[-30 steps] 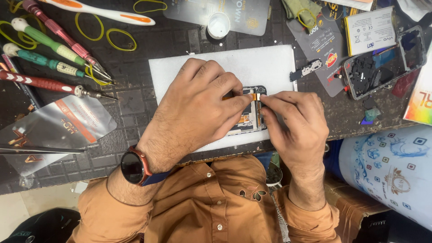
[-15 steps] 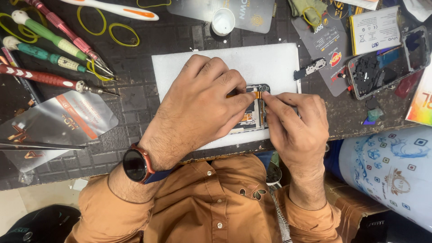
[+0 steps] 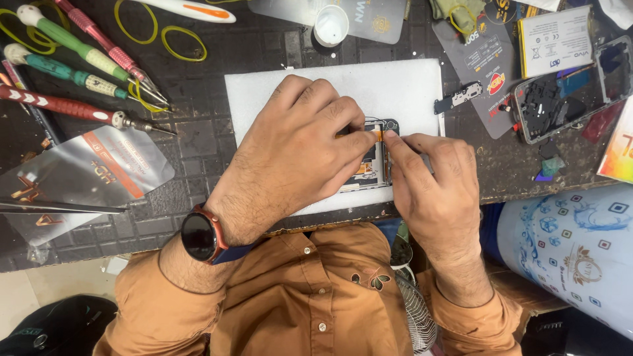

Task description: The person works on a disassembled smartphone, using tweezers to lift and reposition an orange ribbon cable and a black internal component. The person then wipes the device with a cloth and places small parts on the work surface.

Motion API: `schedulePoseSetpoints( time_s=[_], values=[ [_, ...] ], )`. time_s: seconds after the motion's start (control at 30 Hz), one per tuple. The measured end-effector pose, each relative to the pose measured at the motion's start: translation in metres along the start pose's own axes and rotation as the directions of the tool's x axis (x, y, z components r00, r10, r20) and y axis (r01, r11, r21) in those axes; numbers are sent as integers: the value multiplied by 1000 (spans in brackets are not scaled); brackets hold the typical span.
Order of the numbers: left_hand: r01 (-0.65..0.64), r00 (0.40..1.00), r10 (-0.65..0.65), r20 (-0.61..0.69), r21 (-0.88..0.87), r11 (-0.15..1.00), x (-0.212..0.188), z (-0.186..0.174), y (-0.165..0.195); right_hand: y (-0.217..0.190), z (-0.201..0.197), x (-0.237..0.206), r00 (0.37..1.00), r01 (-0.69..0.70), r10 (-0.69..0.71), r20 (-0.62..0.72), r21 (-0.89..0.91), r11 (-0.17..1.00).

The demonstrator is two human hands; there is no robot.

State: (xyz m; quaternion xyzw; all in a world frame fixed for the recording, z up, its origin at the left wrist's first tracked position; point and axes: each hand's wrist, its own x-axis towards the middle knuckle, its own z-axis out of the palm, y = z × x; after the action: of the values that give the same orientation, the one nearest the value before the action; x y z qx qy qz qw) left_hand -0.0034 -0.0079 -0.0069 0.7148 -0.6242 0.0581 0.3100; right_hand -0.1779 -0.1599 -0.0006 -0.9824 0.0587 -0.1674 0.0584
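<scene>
Hands meet over an opened phone lying on a white foam pad at the middle of a dark workbench. Left hand, with a watch on its wrist, lies curled across the phone, fingertips pinching at a small orange strip on its top edge. Right hand pinches the same spot from the other side. Screwdrivers lie far left; another stripped phone frame lies far right.

Dark gridded workbench mat, pale floor.
</scene>
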Motion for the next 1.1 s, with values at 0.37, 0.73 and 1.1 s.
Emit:
schedulePoseSetpoints(
  time_s=[0.37, 0.73, 1.1],
  values=[
    [1, 1000, -1, 20, 12, 1000, 3, 1, 2, -3, 4, -3, 999, -10, 9, -35, -30, 1000],
    [169, 984, -172, -44, -49, 984, 1, 6, -2, -4, 3, -1, 999, -10, 9, -34, -27, 1000],
    [279, 959, -281, -43, -54, 959, 2, 11, -3, -3, 2, -1, 1000, -3, 2, -21, -21, 1000]
  ],
)
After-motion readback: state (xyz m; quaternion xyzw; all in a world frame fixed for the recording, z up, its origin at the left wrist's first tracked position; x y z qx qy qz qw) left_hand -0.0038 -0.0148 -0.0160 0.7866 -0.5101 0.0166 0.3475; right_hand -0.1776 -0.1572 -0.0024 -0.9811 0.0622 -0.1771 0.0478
